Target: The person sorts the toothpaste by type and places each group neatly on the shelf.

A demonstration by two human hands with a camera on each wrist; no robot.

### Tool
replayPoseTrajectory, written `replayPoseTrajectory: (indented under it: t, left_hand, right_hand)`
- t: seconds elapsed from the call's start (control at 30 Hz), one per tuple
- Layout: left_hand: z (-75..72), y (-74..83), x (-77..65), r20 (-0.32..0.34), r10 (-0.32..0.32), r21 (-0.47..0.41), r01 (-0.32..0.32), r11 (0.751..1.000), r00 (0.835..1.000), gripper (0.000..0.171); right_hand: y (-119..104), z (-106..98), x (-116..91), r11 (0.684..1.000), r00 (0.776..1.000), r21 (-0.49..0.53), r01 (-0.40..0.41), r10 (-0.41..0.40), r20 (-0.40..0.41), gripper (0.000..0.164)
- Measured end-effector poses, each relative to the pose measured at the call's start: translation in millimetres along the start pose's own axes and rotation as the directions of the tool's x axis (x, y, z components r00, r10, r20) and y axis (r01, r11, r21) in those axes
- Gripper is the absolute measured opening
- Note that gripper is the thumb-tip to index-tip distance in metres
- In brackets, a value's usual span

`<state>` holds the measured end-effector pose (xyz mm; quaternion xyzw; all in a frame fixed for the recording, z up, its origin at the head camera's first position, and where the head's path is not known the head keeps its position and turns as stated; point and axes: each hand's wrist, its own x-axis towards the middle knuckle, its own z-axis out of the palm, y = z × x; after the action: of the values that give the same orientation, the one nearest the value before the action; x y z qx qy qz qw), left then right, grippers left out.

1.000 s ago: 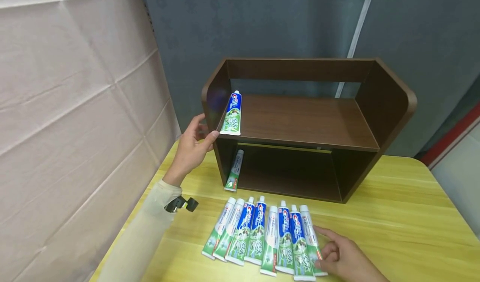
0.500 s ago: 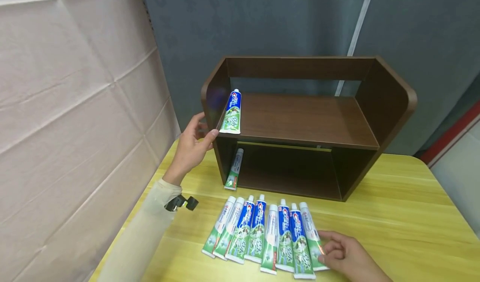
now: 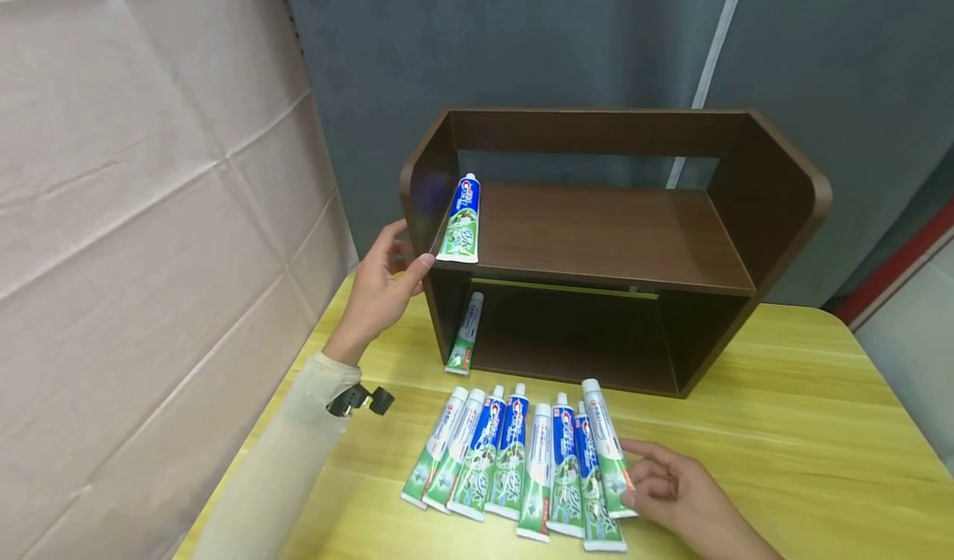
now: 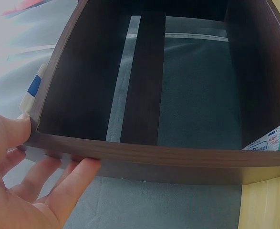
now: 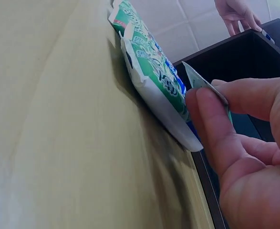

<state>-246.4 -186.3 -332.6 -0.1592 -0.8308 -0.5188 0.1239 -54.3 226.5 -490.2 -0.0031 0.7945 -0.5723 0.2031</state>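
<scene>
My right hand point(image 3: 689, 502) pinches the crimped lower end of a white-and-green toothpaste tube point(image 3: 609, 452), which overlaps a blue-and-green toothpaste tube point(image 3: 590, 481) beside it. In the right wrist view, thumb and fingertips hold the tube's flat end point(image 5: 197, 78) above the table. My left hand point(image 3: 380, 291) grips the left side panel of a dark brown two-tier shelf point(image 3: 611, 274), thumb at the front edge and fingers round the outside. One blue-and-green tube point(image 3: 462, 220) lies at the left of the upper tier; a white-and-green tube point(image 3: 465, 336) lies at the left of the lower tier.
Several more toothpaste tubes point(image 3: 510, 461) lie in a row on the yellow wooden table point(image 3: 805, 427) in front of the shelf. A pale cloth wall point(image 3: 164, 212) stands at the left, and a grey curtain point(image 3: 566, 38) hangs behind.
My right hand has taken hold of the rightmost white-and-green toothpaste tube and lifted it, moving it left and towards the shelf. The left hand stays on the shelf.
</scene>
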Motion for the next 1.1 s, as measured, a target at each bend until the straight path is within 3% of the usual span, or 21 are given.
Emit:
replayPoseTrajectory:
  t: [0.2, 0.43, 1.1]
  left_hand:
    - [-1.7, 1.9, 0.5, 0.006, 0.006, -0.020, -0.006, 1.000, 1.000, 0.059]
    - [-2.4, 2.3, 1.5, 0.003, 0.001, -0.025, -0.001, 1.000, 1.000, 0.057]
    - [3.8, 1.5, 3.9, 0.008, -0.008, -0.032, 0.008, 0.999, 1.000, 0.059]
  right_hand:
    - [-8.5, 4.6, 5.8, 0.999, 0.999, 0.027, 0.045, -0.045, 0.002, 0.082]
    - [-13.9, 10.0, 11.1, 0.980, 0.981, 0.041, 0.194, -0.195, 0.015, 0.078]
    - [-36.2, 22.1, 44.6, 0.969, 0.975, 0.110, 0.222, -0.222, -0.008, 0.077]
